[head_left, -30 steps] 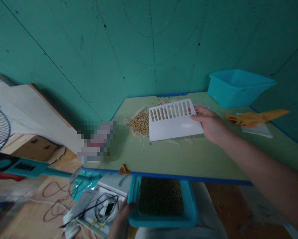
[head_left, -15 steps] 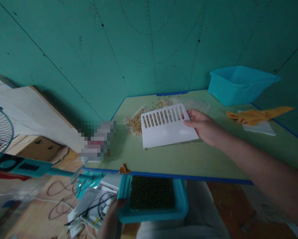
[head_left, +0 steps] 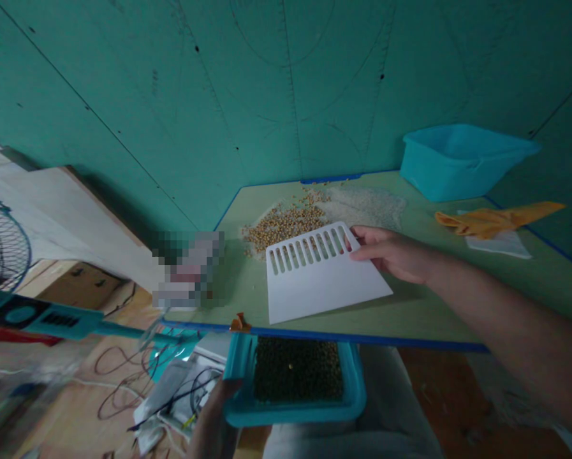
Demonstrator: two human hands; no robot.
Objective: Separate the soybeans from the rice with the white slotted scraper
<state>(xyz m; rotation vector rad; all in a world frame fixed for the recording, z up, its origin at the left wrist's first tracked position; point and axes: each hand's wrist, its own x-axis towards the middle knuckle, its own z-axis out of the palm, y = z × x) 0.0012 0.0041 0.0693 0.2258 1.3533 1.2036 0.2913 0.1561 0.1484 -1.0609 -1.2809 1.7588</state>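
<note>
My right hand [head_left: 379, 250] grips the right end of a white slotted plastic board [head_left: 324, 284], thumb on top. The board is tilted over the table, its row of slots toward the far side. Just beyond it lie a spread of yellowish soybeans [head_left: 286, 223] and a patch of pale, rice-like grains [head_left: 369, 204]. Below the table's front edge, my left hand [head_left: 226, 395] is closed on the left side of a turquoise tray [head_left: 295, 417] above my lap. Dark green small beans [head_left: 290, 373] fill the tray, with a few lighter ones among them. The left fingertips are partly hidden.
A turquoise bin [head_left: 458, 169] stands at the table's back right, near an orange cloth [head_left: 498, 220] on a white sheet. An orange clip [head_left: 240, 322] sits at the front edge. A green board [head_left: 286, 83] rises behind; cables [head_left: 118, 382] lie lower left.
My right hand has drawn the white board toward me, uncovering more soybeans and pale grains. A few light beans now show in the tray, which has shifted slightly right.
</note>
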